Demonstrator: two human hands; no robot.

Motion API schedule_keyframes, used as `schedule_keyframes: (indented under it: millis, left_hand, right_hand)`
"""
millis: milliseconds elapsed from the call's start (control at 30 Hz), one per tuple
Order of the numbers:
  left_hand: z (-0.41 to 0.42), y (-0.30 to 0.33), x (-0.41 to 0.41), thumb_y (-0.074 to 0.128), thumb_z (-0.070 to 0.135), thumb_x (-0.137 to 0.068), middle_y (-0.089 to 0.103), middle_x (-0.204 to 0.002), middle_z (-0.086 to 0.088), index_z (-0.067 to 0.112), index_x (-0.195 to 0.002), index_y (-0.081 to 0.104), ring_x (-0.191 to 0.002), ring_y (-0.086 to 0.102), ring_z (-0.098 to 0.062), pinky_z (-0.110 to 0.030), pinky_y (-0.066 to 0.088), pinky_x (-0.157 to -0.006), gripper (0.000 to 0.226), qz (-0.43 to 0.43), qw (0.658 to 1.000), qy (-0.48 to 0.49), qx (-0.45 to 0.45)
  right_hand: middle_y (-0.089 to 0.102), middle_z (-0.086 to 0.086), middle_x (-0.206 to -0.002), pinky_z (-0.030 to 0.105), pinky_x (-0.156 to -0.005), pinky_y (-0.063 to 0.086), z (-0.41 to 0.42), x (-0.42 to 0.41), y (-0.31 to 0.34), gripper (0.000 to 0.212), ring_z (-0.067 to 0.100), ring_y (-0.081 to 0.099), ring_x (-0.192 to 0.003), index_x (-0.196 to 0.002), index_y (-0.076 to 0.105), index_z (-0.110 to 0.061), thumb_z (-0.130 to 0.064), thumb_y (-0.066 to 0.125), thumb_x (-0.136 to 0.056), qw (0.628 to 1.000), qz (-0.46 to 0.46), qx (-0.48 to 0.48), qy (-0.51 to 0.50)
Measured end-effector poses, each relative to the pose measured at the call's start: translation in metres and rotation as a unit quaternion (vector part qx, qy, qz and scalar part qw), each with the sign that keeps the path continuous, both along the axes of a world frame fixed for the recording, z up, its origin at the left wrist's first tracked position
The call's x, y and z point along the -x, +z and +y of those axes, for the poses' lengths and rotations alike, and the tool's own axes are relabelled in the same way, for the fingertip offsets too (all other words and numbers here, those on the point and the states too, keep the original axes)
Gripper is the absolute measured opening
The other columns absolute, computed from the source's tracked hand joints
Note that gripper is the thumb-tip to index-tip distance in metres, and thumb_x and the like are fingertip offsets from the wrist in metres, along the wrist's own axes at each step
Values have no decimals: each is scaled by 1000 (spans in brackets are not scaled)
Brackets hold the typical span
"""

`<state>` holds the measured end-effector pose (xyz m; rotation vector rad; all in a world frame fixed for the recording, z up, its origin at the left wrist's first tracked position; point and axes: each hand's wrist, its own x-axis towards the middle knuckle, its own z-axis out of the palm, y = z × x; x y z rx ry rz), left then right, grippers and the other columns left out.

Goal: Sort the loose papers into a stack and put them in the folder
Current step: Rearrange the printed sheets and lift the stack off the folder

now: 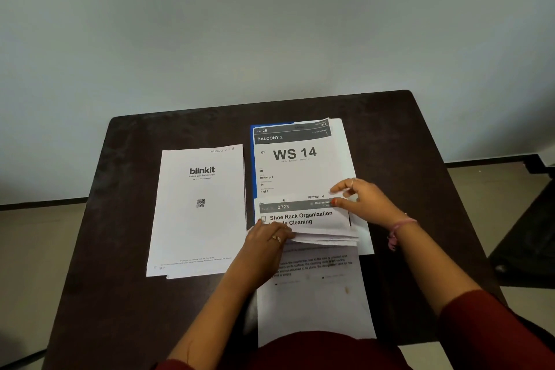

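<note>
Dark table point(120, 189), hands point(365, 203) on papers point(303, 219)

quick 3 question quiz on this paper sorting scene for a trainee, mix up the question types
1. True or false: the blinkit sheet lies on top of the blue folder.
2. Which printed heading tops the pile on the folder? A) WS 14 B) blinkit C) Kitchen 3
3. Fill in: the right hand pinches the upper right corner of the sheet titled "Shoe Rack ____", while the left hand holds the lower left edge of the sheets under it.

Key
1. False: it lies apart, on the dark table left of the folder.
2. A, the WS 14 sheet.
3. Organization.
</note>
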<state>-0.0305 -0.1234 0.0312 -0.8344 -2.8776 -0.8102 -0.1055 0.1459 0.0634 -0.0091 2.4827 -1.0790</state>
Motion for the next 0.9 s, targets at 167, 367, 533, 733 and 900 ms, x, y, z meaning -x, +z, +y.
schedule_keyframes:
  millis: [167, 367, 533, 733, 900]
  left_hand:
    - [3, 10, -4, 53, -20, -76, 56, -115, -3, 15, -123, 57, -104, 53, -22, -27, 45, -92, 59, -106, 993, 38, -19]
    - [-1, 4, 2, 78, -17, -48, 66, -99, 2, 19, -101, 65, -99, 47, -11, -61, 49, -88, 66, -40, 998, -23, 40]
    - [3, 7, -2, 75, -10, -68, 41, -140, 2, 13, -97, 69, -126, 37, -18, -60, 38, -101, 38, -60, 998, -11, 19]
    - [10, 13, -3, 48, 9, -96, 2, -159, 8, 14, -105, 61, -143, -14, -5, -39, -8, -117, 16, -100, 995, 12, 10]
    - [10, 6, 1, 73, -8, -70, 56, -133, -5, 16, -94, 68, -133, 43, -27, -68, 26, -101, 34, -59, 994, -11, 93]
  right_hand:
    - [59, -9, -122, 41, -99, 35, -5, 16, -14, 33, 15, 52, -116, -120, 59, -30, -36, 63, -88, 970, 19, -229, 78]
    - [70, -10, -100, 33, -95, 32, -4, 13, -11, 25, 12, 60, -103, -115, 63, -33, -31, 61, -91, 965, 69, -235, 90]
    - [68, -7, -118, 29, -96, 45, 6, 0, -10, 24, 15, 63, -109, -114, 69, -30, -25, 59, -93, 964, 123, -199, 126]
    - [51, -9, -138, 19, -106, 36, 16, -22, 2, 20, 4, 49, -121, -100, 73, -35, -23, 70, -85, 989, 23, -47, 137]
    - [59, -25, -123, 12, -94, 40, 23, -30, 25, 23, -7, 54, -113, -101, 72, -37, -24, 72, -83, 963, -186, 57, 188]
